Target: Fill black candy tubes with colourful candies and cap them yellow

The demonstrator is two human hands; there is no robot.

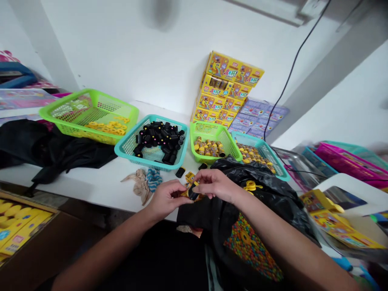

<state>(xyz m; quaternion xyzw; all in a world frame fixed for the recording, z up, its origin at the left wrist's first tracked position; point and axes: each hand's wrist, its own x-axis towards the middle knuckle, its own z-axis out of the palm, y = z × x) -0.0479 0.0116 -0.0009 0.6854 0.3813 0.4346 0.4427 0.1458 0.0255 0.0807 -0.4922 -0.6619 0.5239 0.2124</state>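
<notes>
Both hands meet at the table's front edge around a small black cylinder (192, 191) with yellow on it. My left hand (167, 197) pinches its lower left side between thumb and fingers. From the right, the fingertips of my right hand (212, 184) close on its upper end. Just beyond lie a yellow printed wrapper piece (190, 176) and a loose black cylinder (180, 172). Below my right forearm, a black bag (218, 218) surrounds many small coloured candies (251, 248), with a yellow ring-shaped part (245, 237) on top. Fingers partly hide the held cylinder.
A teal basket (121, 151) holds black cylinders; green (194, 153) and teal (283, 176) baskets hold yellow-capped ones. A larger green basket (65, 125) contains yellow rings. Yellow boxes (222, 91) are stacked by the wall. Crumpled cloths (141, 184) lie left of my hands.
</notes>
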